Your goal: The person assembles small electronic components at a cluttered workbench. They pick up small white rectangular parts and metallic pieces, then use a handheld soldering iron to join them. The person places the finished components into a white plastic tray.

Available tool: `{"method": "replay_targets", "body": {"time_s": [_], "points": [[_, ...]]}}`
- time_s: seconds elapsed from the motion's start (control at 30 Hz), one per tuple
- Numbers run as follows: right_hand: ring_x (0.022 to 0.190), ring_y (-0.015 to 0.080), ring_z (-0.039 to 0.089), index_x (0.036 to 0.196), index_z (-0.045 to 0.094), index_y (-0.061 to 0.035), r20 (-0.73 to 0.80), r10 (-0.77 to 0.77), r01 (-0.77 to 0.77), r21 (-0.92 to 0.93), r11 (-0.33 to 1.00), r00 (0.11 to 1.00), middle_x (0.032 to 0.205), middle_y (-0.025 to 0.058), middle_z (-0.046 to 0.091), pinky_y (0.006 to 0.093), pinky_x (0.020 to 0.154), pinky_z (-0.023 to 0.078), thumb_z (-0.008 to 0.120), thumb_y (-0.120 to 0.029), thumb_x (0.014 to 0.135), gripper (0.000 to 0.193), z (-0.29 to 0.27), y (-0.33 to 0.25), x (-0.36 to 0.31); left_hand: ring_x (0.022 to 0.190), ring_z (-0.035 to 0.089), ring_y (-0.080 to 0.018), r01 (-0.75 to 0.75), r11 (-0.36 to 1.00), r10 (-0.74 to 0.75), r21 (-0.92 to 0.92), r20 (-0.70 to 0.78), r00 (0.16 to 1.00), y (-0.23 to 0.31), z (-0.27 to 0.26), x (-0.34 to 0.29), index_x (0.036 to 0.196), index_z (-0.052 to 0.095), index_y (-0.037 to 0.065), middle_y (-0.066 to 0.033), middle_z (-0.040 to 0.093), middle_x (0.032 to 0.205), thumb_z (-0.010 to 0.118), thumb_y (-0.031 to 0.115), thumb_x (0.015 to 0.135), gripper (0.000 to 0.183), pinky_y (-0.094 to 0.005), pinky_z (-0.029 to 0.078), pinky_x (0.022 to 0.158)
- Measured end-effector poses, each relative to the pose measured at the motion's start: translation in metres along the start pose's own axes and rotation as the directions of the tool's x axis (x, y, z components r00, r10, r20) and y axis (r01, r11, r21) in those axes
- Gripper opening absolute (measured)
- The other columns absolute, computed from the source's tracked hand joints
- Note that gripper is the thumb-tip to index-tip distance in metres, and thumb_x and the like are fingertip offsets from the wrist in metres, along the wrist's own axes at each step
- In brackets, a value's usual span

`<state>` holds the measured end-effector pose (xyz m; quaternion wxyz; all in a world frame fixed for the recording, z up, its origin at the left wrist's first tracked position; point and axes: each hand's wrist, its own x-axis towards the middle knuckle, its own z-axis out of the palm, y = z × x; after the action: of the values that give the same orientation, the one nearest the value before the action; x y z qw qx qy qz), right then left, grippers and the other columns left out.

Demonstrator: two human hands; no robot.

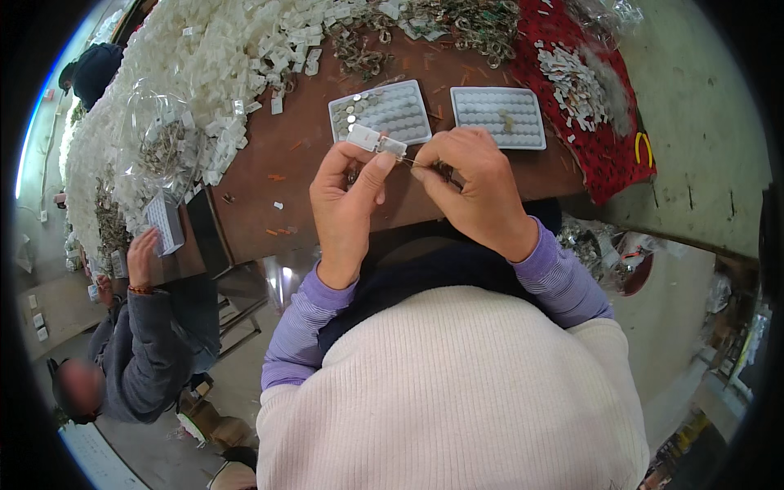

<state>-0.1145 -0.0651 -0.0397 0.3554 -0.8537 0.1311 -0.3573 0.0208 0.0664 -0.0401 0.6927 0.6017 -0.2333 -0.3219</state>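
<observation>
My left hand (343,200) grips a small white plastic case (364,137) between thumb and fingers; the case lies unfolded in two hinged halves. A thin wire (410,161) runs from it toward my right hand (482,188), whose thumb and forefinger pinch the wire's end. Both hands are raised over the table's near edge. Just beyond my left hand lies a white tray (426,122) with rows of hollows, several round silvery discs (353,109) in its left part. Past my right hand is a second white tray (535,145) with a small tan piece in it.
A large heap of white plastic cases (220,57) covers the table's left. Bundled wires (355,53) lie at the back. On the right, a red patterned cloth (608,184) carries small white parts (572,86), with yellow-handled pliers (643,149) at its edge. A co-worker's hand (143,260) is at left.
</observation>
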Motion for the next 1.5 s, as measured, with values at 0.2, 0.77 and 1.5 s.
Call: {"method": "replay_targets", "body": {"time_s": [0.2,0.77,1.5], "points": [[0.083,0.0261,0.061,0.089,0.072,-0.0048,-0.089,-0.032,0.032,-0.003,0.999,0.996,0.081,0.0061,0.064,0.0372,0.083,0.044,0.081,0.000,0.086,0.010,-0.011,0.014,-0.005,0.066,0.047,-0.0004,-0.103,0.979,0.091,0.175,0.076,0.993,0.002,0.013,-0.005,0.117,0.076,0.003,0.0023,0.071,0.094,0.076,0.009,0.102,0.016,-0.0189,0.034,0.057],[0.093,0.0314,0.067,0.097,0.075,-0.0075,0.102,-0.038,0.032,0.066,0.997,0.994,0.096,0.0083,0.069,0.0416,0.087,0.052,0.084,-0.008,0.084,0.016,0.033,0.012,0.018,0.066,0.054,-0.0004,0.277,0.939,-0.269,-0.205,0.070,0.961,-0.017,-0.036,-0.002,0.125,0.071,0.005,-0.0028,0.079,0.105,0.069,0.021,0.109,0.023,-0.0167,0.031,0.050],[0.088,0.0343,0.066,0.095,0.070,-0.0054,0.190,-0.011,0.018,-0.038,0.999,0.982,0.093,0.0111,0.062,0.0444,0.074,0.054,0.079,-0.002,0.086,0.013,0.096,0.038,0.067,0.066,0.052,-0.0017,0.137,0.922,-0.189,-0.363,-0.113,0.975,-0.021,-0.086,0.022,0.136,0.069,0.002,-0.0095,0.080,0.113,0.066,0.022,0.111,0.032,-0.0164,0.034,0.049]]}}
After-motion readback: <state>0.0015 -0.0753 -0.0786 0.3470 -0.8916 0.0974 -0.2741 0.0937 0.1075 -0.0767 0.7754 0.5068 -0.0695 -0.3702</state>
